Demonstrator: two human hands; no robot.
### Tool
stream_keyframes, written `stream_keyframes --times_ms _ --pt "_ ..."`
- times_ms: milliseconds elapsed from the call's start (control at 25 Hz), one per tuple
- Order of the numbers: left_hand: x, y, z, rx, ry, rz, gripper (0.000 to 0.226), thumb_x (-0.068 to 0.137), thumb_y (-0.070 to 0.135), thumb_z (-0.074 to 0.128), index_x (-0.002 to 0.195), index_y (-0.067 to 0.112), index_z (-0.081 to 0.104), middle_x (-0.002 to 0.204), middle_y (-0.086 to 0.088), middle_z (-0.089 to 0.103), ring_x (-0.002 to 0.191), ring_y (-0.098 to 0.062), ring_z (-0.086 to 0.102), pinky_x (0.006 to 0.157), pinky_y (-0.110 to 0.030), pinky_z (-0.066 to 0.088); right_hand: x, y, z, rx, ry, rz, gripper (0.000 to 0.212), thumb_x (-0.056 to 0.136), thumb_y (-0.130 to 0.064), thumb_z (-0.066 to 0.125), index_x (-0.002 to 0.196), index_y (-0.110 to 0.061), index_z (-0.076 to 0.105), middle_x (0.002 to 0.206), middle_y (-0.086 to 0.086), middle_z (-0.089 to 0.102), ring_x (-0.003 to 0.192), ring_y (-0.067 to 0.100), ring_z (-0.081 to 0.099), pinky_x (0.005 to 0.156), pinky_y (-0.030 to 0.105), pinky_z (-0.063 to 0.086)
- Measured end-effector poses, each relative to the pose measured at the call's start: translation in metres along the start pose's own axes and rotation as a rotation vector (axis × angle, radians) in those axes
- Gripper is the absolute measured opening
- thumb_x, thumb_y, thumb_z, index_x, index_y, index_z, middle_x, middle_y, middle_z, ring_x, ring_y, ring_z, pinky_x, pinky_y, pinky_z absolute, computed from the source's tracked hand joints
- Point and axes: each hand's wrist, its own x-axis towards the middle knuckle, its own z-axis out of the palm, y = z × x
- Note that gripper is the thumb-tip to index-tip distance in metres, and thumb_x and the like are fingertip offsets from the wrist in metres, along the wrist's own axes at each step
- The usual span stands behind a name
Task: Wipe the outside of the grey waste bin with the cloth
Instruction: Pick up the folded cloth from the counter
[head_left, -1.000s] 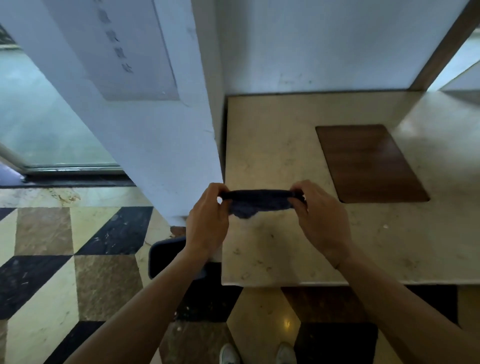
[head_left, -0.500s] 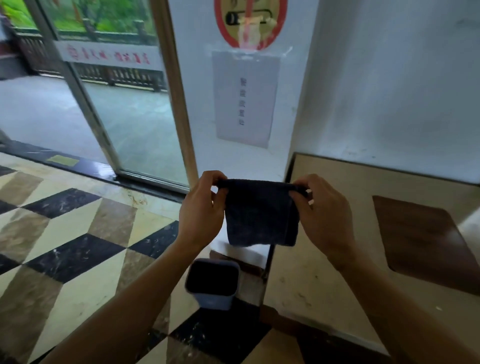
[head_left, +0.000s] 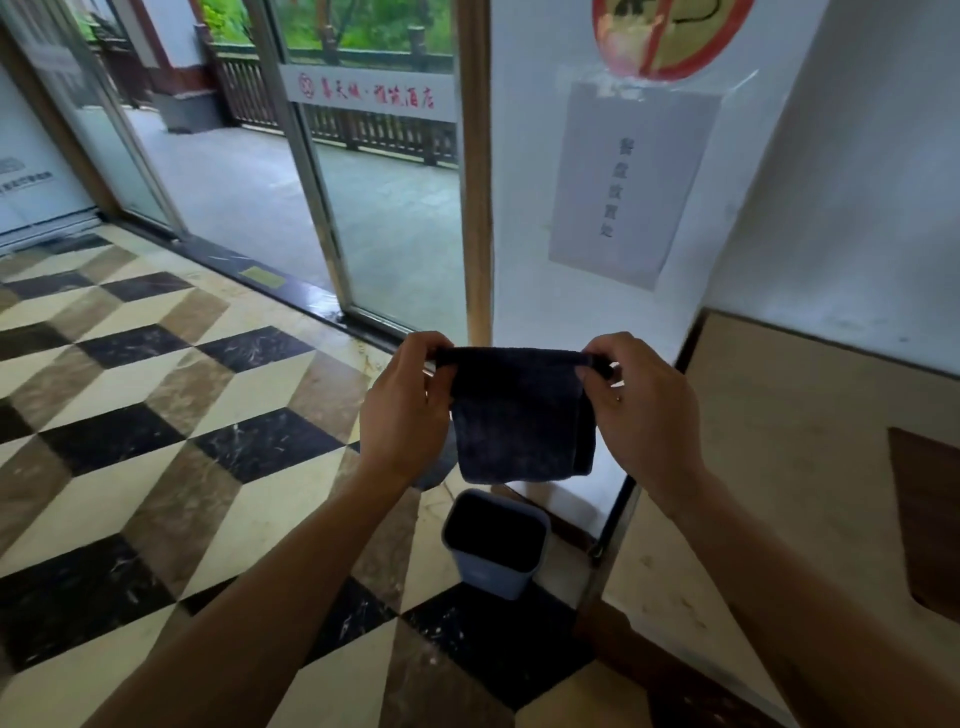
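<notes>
A dark blue cloth (head_left: 519, 415) hangs folded in the air, stretched between both hands. My left hand (head_left: 402, 410) pinches its upper left corner and my right hand (head_left: 641, 410) pinches its upper right corner. Below the cloth, a small grey waste bin (head_left: 493, 569) stands upright on the tiled floor, its dark inside open to the top. It sits next to the base of a white pillar and the edge of a marble counter. Neither hand touches the bin.
A marble counter (head_left: 779, 493) with a brown wooden inset (head_left: 930, 519) fills the right side. A white pillar (head_left: 597, 312) carries a paper notice and a round sign. Glass sliding doors (head_left: 363, 208) stand at the back. Patterned floor tiles (head_left: 156, 441) spread to the left.
The view has swung up and left, from the counter top to the pillar, the doors and the bin. The cloth has unfolded from a bunched strip into a hanging panel between my hands.
</notes>
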Motion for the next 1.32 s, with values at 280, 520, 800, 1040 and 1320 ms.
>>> stream_keyframes --times_ms 280,520,800,1040,1320 --pt "0.033 -0.055 -0.015 -0.026 -0.036 0.02 0.018 0.096 0.022 0.054 0.106 0.036 0.048 0.097 0.011 0.067 0.075 -0.015 0.067 0.066 -0.043 0.057 0.019 -0.021 0.056 -0.017 0.019 0.021 0.008 0.092 -0.022 0.06 0.1 -0.022 0.06 0.092 -0.01 0.065 0.076 0.009 0.062 0.064 0.035 0.055" --pt "0.06 -0.104 -0.002 -0.073 -0.124 0.008 0.015 0.096 0.023 0.054 0.107 0.032 0.049 0.099 0.008 0.069 0.075 -0.016 0.067 0.066 -0.043 0.057 0.029 -0.029 0.104 -0.059 0.047 0.137 0.01 0.092 -0.017 0.061 0.102 -0.017 0.062 0.096 -0.004 0.066 0.082 0.013 0.062 0.072 0.035 0.054" --pt "0.039 -0.172 0.074 -0.094 -0.183 -0.009 0.014 0.096 0.02 0.052 0.11 0.019 0.054 0.101 0.004 0.067 0.074 -0.016 0.065 0.065 -0.045 0.054 -0.013 0.022 0.186 0.032 0.178 0.424 0.013 0.091 -0.015 0.061 0.104 -0.014 0.064 0.103 0.001 0.066 0.09 0.014 0.062 0.08 0.037 0.055" --pt "-0.045 -0.265 0.179 -0.108 -0.148 -0.039 0.016 0.097 0.02 0.05 0.112 0.016 0.055 0.101 0.007 0.064 0.078 -0.008 0.058 0.069 -0.043 0.052 -0.113 0.121 0.281 0.082 0.239 0.466 0.014 0.09 -0.014 0.06 0.103 -0.014 0.062 0.101 -0.005 0.06 0.089 0.013 0.06 0.079 0.039 0.056" --pt "-0.167 -0.414 0.314 -0.148 -0.138 0.039 0.018 0.095 0.025 0.05 0.111 0.021 0.053 0.1 0.017 0.06 0.076 -0.007 0.061 0.069 -0.041 0.054 -0.253 0.255 0.404 0.201 0.27 0.521 0.011 0.09 -0.02 0.063 0.099 -0.023 0.058 0.103 -0.005 0.06 0.095 0.005 0.058 0.085 0.033 0.054"
